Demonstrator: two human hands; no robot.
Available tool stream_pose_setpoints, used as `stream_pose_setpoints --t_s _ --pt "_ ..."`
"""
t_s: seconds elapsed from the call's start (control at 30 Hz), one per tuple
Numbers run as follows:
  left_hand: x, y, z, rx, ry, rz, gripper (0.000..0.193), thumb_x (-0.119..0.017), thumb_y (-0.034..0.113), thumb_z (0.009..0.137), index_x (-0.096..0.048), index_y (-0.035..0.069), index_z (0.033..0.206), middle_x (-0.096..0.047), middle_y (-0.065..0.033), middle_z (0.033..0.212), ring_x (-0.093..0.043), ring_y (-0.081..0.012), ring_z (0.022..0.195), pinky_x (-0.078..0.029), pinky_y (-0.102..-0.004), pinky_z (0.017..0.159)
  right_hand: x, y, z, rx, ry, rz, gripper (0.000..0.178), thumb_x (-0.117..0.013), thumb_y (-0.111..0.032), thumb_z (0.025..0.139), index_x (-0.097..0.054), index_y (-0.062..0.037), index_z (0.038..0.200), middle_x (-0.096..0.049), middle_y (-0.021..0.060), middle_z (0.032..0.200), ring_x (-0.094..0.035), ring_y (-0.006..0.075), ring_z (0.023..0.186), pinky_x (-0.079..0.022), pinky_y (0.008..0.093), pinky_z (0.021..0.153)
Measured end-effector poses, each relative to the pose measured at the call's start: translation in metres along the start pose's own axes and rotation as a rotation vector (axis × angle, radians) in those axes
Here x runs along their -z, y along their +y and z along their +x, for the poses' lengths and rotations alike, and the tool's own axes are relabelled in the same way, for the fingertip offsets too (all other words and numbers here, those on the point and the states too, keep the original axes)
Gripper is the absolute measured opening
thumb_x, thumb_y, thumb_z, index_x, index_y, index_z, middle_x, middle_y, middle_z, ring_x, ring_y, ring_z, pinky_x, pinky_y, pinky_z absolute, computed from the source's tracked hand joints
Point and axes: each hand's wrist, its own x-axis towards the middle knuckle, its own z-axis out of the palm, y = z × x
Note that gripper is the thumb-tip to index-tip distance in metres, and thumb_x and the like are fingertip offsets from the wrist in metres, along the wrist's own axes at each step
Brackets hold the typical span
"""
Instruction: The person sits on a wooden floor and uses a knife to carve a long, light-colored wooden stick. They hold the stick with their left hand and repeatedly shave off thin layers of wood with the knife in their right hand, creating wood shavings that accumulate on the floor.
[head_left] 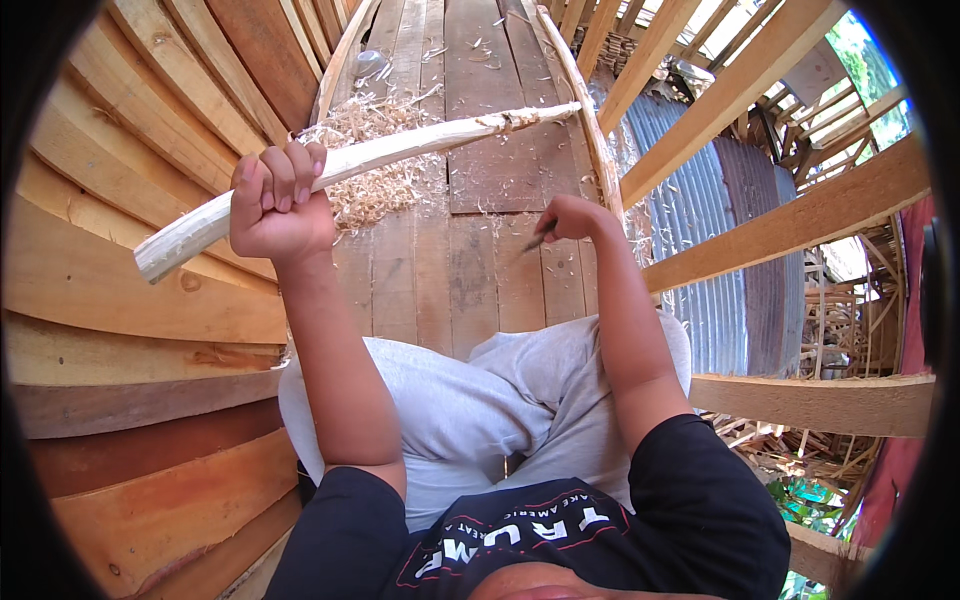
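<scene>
Long pale wooden stick (400, 148): raised aslant before us, thick end lower left, thin end by the pale curved wooden rail (598, 155); we cannot tell whether they touch.
Left grip (282, 205): our fingers close around the stick near its thick end.
Right grip (572, 220): curled, pinching a small dark slender tool (540, 236), apparently a blade, apart from the stick.
Pale curled wood shavings (385, 195): heaped on the brown plank floor (475, 285).
Light grey trousers (450, 390): our legs, near the tool.
Hazards: held at one end, the stick could twist under pressure; a slipping blade could then nick us.
</scene>
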Motion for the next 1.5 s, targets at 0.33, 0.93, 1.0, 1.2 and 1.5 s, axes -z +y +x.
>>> stream_pose_setpoints --t_s 0.33,0.93,1.0,1.2,1.5 --pt "0.001 0.001 0.001 0.007 -0.039 0.017 0.042 -0.049 0.021 0.091 -0.024 0.020 0.057 -0.026 0.0031 0.050 -0.029 -0.0123 0.051 -0.030 -0.0325 0.066 0.022 0.019 -0.040 -0.099 -0.028 0.090 0.023 -0.075 -0.008 0.077 -0.074 -0.0071 0.100 -0.073 0.0137 0.091 -0.068 0.0256 0.084 -0.052 0.0330 0.078" --pt "-0.001 0.001 0.000 -0.006 -0.001 0.020 0.038 -0.049 0.019 0.088 -0.027 0.017 0.057 -0.026 0.0024 0.049 -0.027 -0.0120 0.050 -0.032 -0.0332 0.063 0.006 0.022 -0.021 -0.113 0.130 0.293 0.024 -0.073 -0.013 0.083 -0.073 -0.0049 0.105 -0.073 0.0081 0.088 -0.064 0.0190 0.076 -0.052 0.0334 0.073" --pt "0.001 0.001 0.000 -0.008 0.005 0.014 0.038 -0.048 0.019 0.088 -0.026 0.017 0.057 -0.026 0.0024 0.050 -0.027 -0.0119 0.050 -0.031 -0.0330 0.063 0.005 0.005 -0.020 -0.174 -0.134 0.196 0.026 -0.073 -0.015 0.083 -0.072 -0.0028 0.106 -0.073 0.0083 0.088 -0.064 0.0188 0.078 -0.052 0.0353 0.074" --pt "-0.004 0.000 0.000 -0.008 -0.012 0.025 0.038 -0.049 0.019 0.088 -0.026 0.017 0.057 -0.025 0.0026 0.050 -0.026 -0.0119 0.050 -0.031 -0.0329 0.063 -0.010 0.022 -0.006 -0.222 0.404 0.349 0.026 -0.074 -0.014 0.080 -0.072 -0.0023 0.103 -0.072 0.0174 0.090 -0.069 0.0270 0.085 -0.052 0.0362 0.078" --pt "-0.005 0.001 0.000 0.002 -0.018 0.017 0.042 -0.050 0.020 0.090 -0.024 0.020 0.057 -0.025 0.0040 0.050 -0.026 -0.0113 0.050 -0.029 -0.0318 0.065 -0.015 0.006 0.007 -0.490 0.780 0.261 0.024 -0.059 -0.018 0.090 -0.064 0.0012 0.103 -0.068 0.0233 0.102 -0.064 0.0399 0.100 -0.048 0.0453 0.085"
